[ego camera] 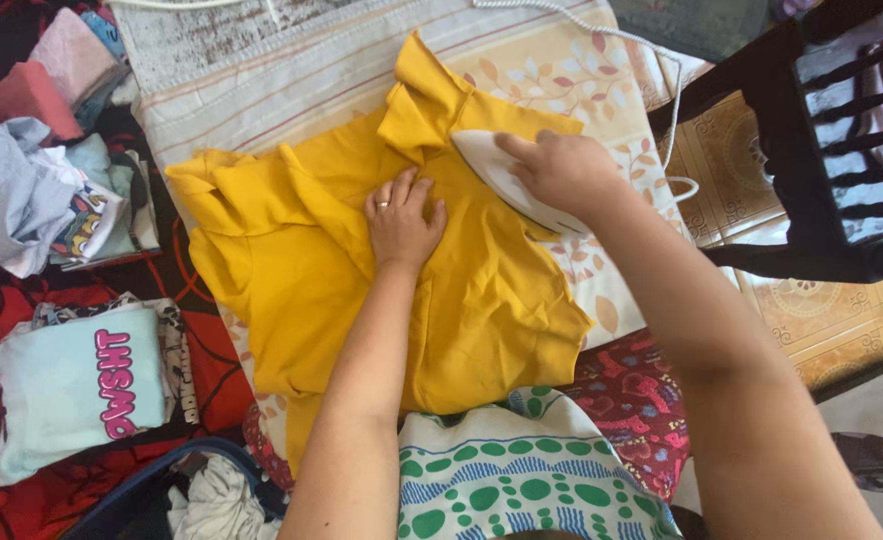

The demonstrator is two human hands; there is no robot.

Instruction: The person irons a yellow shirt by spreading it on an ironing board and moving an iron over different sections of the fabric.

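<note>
- Down on the padded board with its leaf-patterned cover (601,90), I've got a mustard-yellow cloth garment (481,300) spread out, lying across the middle of the cover.
- My left hand (401,220) lies flat on the yellow cloth, fingers together, palm down, holding nothing, just pinning the fabric.
- My right hand (561,170) is wrapped around the handle of a white pointed clothes iron (496,175), nose aimed at the collar end, sole down on the garment just beside my left hand.
- A white twisted cord (661,80) runs off the top edge of the board.
- Progress, as I judge it: the lower body looks fairly smooth, but the upper left part is bunched in folds and the collar end is rumpled, so plenty is left.
- Off to my left, a folded pale top with pink lettering (81,385) sits apart from a loose heap of light clothes (31,195). A dark wooden chair (821,140) stands on my right.
</note>
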